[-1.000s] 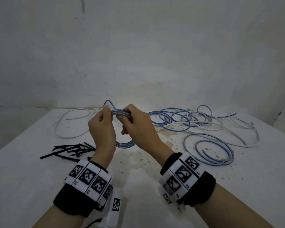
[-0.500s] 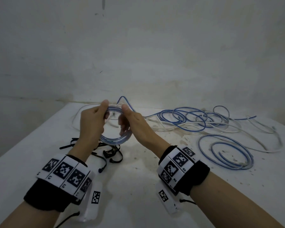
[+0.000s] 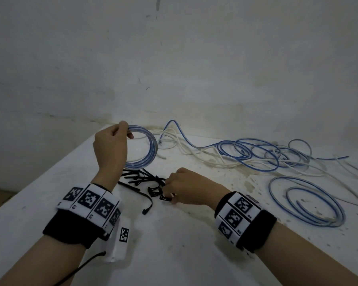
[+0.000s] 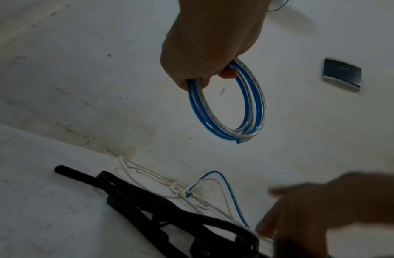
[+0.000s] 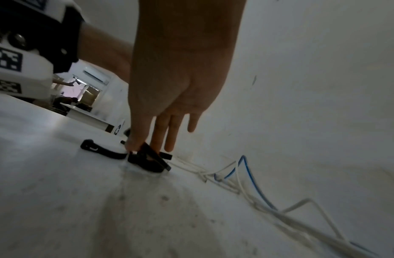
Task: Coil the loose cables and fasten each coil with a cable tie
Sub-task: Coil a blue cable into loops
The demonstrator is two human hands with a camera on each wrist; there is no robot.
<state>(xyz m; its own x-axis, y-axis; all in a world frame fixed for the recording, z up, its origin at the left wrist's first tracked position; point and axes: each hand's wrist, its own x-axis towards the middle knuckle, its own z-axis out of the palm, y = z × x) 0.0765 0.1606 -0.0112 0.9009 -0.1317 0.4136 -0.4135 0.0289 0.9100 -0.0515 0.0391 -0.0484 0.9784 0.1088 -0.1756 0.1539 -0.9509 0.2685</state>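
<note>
Half a second back both hands were on the coil; now the right hand (image 3: pixel 184 187) has let go and dropped to the ties (image 3: pixel 142 179) on the table (image 3: pixel 174 254), leaving the left hand (image 3: pixel 110 145) to hold the coil (image 3: pixel 148 149) alone.

That coil hangs upright above the table's far left end, the left fingers curled round its top edge, thumb closing the bundle. From the left wrist view the turns lie side by side, blue and clear, with a cut end poking out at the bottom. It looks light but springy, and I'd judge the turns would fan apart if the grip slackened, so holding all the strands together at one spot is right, and the tie should go on close beside those fingers.

Down at the pile, the right thumb and forefinger are pressed on a black tie (image 5: pixel 147 160) lying on the table, seemingly pinching it, while the other fingers (image 5: pixel 169 132) stay straight and spread. The ties look thin, flexible and tangled; lifting one by its end should free it best.

More cables (image 3: pixel 256 153), blue and white, sprawl loose across the back of the table, and a second coil (image 3: pixel 310 203) lies flat to the right with no tie visible on it.
</note>
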